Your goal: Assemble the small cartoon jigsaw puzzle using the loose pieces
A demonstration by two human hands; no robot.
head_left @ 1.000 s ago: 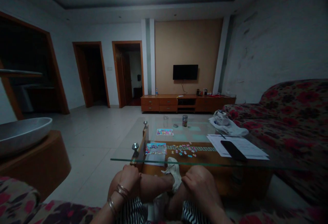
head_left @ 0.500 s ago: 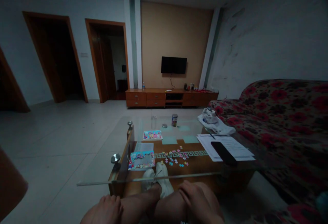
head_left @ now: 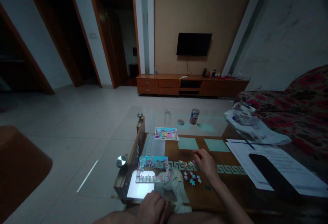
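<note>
My right hand [head_left: 207,164] reaches over the glass coffee table [head_left: 107,169] and lies on the scattered loose puzzle pieces [head_left: 191,178], fingers curled down over them; what they grip is hidden. My left hand [head_left: 153,207] rests closed on my knee at the table's near edge, just below the partly built puzzle frame [head_left: 153,169]. A finished small puzzle picture [head_left: 166,133] lies farther back on the glass.
A can [head_left: 194,116], a lid [head_left: 180,122] and a clear glass [head_left: 167,117] stand at the table's far end. Papers [head_left: 282,167] with a black phone [head_left: 269,174], and a plastic bag [head_left: 246,121], lie right. A floral sofa [head_left: 297,111] lies right, a TV cabinet [head_left: 189,85] behind.
My head has tipped down and come closer to the table. My right hand left my knee and went forward onto the loose puzzle pieces. My left hand stays on my knee.
</note>
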